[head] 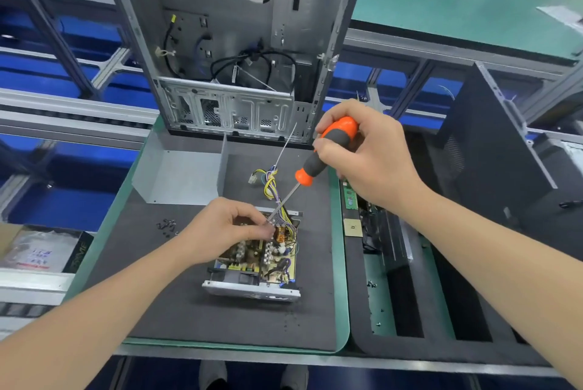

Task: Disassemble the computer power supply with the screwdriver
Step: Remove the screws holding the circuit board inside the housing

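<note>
The computer power supply, a small silver metal box with its lid off and a brown board of little parts showing, sits flat in the middle of the dark grey foam mat, right in front of you. The soft mat likely keeps it from sliding.

Your right hand wraps tight around the fat orange and grey handle of the long thin screwdriver. You hold it tilted, so the metal shaft slants down to the far edge of the box, where the tip meets the board.

Your left hand rests on top of the box with its fingers bent and bunched at the tip. It probably steadies the tip or holds the box down, but I cannot tell if those fingers pinch anything.

A bunch of yellow and purple wires spills out of the far side of the box. The bent grey metal cover lies further back on the left. Small black screws sit in a little pile beside your left hand, likely kept together so none get lost. The tall open grey computer case stands behind the mat.
</note>
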Demonstrator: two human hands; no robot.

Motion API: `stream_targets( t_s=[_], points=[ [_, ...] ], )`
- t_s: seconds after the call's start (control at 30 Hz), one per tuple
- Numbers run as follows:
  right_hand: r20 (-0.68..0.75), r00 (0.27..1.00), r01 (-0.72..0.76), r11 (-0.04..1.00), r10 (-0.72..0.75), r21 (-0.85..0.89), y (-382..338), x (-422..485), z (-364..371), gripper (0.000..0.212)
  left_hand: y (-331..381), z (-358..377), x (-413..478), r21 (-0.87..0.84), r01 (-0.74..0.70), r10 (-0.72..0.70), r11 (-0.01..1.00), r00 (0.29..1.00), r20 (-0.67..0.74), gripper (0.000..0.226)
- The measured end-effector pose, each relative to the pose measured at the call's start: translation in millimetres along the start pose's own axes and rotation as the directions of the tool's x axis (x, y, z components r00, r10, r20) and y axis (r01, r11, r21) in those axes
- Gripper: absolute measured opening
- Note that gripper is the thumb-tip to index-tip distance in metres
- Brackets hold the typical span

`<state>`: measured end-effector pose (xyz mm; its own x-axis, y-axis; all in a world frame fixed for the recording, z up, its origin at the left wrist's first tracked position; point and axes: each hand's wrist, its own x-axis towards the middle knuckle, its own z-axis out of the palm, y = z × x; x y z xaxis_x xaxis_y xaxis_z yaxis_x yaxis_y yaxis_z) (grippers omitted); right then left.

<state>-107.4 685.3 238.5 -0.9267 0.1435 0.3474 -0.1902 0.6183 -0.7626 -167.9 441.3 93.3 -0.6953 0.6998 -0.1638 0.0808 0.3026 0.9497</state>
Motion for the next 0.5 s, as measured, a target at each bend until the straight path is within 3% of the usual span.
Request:
stream_targets(
  t_s=[0.33,0.5],
  points=[
    [0.010,1.000,0.014,1.000,-0.014,0.024,-17.8,25.2,49.4,0.015,-11.5,-42.7,-32.2,-0.180,0.045,-0.060,0.983,0.995,-0.077,0.008],
    [0.061,0.998,-0.004,0.996,-0.001,0.088,-28.9,27.7,82.5,0.015,-27.2,-63.5,-52.3,0.062,0.060,-0.045,0.996,0.974,-0.223,0.018]
  ],
)
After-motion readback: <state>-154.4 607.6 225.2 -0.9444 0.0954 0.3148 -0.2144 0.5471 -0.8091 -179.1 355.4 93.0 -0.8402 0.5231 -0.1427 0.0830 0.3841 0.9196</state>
